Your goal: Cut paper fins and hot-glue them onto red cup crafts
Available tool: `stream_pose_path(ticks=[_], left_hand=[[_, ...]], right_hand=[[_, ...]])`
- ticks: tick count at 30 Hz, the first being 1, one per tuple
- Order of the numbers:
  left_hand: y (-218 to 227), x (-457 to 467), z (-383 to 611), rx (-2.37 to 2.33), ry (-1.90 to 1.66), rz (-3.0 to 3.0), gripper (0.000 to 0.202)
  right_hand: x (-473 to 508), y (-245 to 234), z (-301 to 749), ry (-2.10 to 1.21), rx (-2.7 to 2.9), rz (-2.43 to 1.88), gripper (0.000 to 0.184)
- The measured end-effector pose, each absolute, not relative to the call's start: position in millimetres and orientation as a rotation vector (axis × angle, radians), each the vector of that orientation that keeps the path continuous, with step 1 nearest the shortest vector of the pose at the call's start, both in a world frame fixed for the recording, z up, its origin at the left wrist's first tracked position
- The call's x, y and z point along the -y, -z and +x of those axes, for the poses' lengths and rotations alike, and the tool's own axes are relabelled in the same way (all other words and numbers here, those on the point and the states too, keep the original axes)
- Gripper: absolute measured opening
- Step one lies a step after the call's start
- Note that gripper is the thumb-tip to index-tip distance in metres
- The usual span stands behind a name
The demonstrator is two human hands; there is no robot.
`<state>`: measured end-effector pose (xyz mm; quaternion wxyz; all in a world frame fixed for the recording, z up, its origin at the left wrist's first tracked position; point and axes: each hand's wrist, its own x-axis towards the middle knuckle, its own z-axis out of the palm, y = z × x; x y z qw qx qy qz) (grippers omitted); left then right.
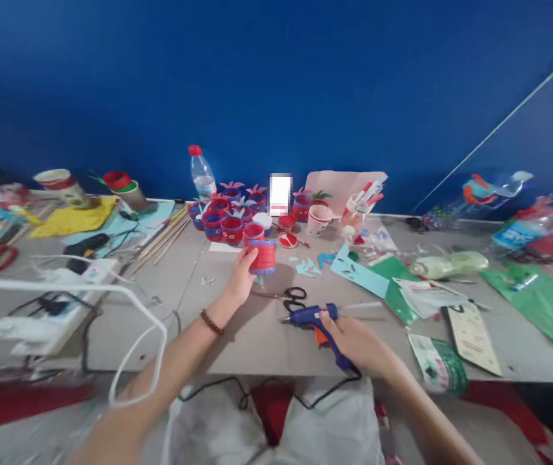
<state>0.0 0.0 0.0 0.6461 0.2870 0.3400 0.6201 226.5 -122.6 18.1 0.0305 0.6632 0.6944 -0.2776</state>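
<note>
My left hand [241, 276] grips a small red cup with blue bands [262, 257], lifted over the table and tipped on its side. In my right hand [348, 339] is a blue hot glue gun [311, 315], its nozzle pointing left toward the cup, with a clear glue stick [361, 305] poking out of the back. Nozzle and cup are apart. Between the hands lie black-handled scissors [294, 297]. Just behind the held cup stand several similar red and blue cups [231, 229], some topped with paper leaves. Light blue paper scraps [306, 267] lie right of it.
A water bottle [202, 173] stands near the blue wall [276, 77]. Wooden sticks [164, 237] and a power strip [70, 310] with cables lie left. Markers [367, 194], a white paper cup [319, 221], green paper [392, 284] and a phone-like object [472, 339] are right.
</note>
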Motion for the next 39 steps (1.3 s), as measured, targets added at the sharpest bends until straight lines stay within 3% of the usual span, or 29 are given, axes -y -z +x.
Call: stream_pose_path(ticks=[14,23,32,39], left_hand=[[2,0,-2,-0.734,-1.376,0.694,0.039],[4,0,-1,-0.767,-1.348,0.667,0.032],[-7,3,-1,-0.718,-1.251,0.615,0.033],[-4,2,-3,-0.748,-1.204,0.569,0.026]], right_hand=[[121,-32,204,0.378,-2.13,1.876,0.059],[99,-66,217,0.365,-2.214,1.908,0.051],[-23,-49,237,0.579,-2.392,2.066,0.02],[-42,-24,221,0.658,-2.341,2.054,0.033]])
